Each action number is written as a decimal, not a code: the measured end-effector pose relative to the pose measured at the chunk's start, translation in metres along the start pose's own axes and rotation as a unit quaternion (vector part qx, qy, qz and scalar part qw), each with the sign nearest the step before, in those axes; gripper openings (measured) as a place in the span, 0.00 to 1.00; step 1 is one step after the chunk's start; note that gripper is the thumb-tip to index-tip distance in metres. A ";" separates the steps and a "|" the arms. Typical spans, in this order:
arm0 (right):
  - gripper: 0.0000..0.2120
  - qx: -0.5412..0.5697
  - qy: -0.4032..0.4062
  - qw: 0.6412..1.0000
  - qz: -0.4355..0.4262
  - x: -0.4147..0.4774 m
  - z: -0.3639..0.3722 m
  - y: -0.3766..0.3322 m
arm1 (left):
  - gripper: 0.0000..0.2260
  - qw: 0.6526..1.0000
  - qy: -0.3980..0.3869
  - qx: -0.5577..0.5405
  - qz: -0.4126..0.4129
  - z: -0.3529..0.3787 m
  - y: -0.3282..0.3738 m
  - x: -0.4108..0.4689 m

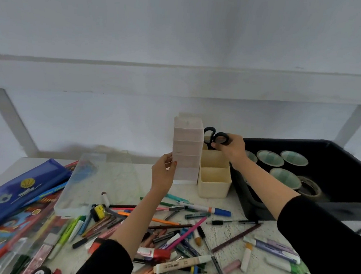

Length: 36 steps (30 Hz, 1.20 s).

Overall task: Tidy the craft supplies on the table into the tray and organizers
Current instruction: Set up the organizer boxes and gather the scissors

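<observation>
My right grip [232, 148] is curled round the nearer loop of the black scissors [221, 134], with the fingers wrapped over the handle. The scissors hang straight below that grip. Their long axis is close to upright, handles at the top and blades pointing down toward the rear compartment of the cream divided organizer [213, 190]. The blades are hidden behind the organizer wall and the drawer tower, so I cannot tell how deep they sit or whether the tips touch the bottom.

The coming move turns on that vertical line: the opening lies directly under my hand, so I judge the scissors need only go straight down, with no sideways reach. If they lean toward me, the tips could catch the divider between the rear and front compartments.

My left grip [163, 172] pinches the front left corner of the white drawer tower [187, 150], thumb on the face and fingers behind the edge. The tower stands just beside the cream organizer on its left, and I judge I am steadying it.

The black tray [342, 209] sits just to the organizer's right with tape rolls [286, 175] inside. Loose pens and markers [179, 223] cover the worktop [228, 235] near me, yet to be sorted.
</observation>
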State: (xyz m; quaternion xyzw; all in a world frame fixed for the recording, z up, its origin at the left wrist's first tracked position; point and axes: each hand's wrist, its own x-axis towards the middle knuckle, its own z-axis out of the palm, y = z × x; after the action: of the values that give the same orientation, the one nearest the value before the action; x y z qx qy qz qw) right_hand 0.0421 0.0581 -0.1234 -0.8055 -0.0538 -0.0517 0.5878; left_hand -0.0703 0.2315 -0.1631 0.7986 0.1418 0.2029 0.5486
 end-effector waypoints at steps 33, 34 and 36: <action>0.08 -0.119 -0.217 0.969 0.005 -0.211 0.035 0.013 | 0.10 0.995 -0.082 0.002 -0.056 -0.092 -0.023 -0.130; 0.07 -0.130 -0.255 0.958 -0.009 -0.219 0.037 0.014 | 0.11 0.997 -0.055 -0.002 -0.061 -0.099 -0.025 -0.133; 0.07 -0.152 -0.313 0.936 -0.049 -0.235 0.039 0.016 | 0.11 0.998 0.007 0.001 -0.067 -0.112 -0.029 -0.142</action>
State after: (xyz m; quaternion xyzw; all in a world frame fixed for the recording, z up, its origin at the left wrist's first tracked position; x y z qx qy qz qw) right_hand -0.1871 0.0846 -0.1849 -0.8573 -0.2654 0.1665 0.4086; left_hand -0.2484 0.2703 -0.1791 0.7864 0.1986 0.1715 0.5592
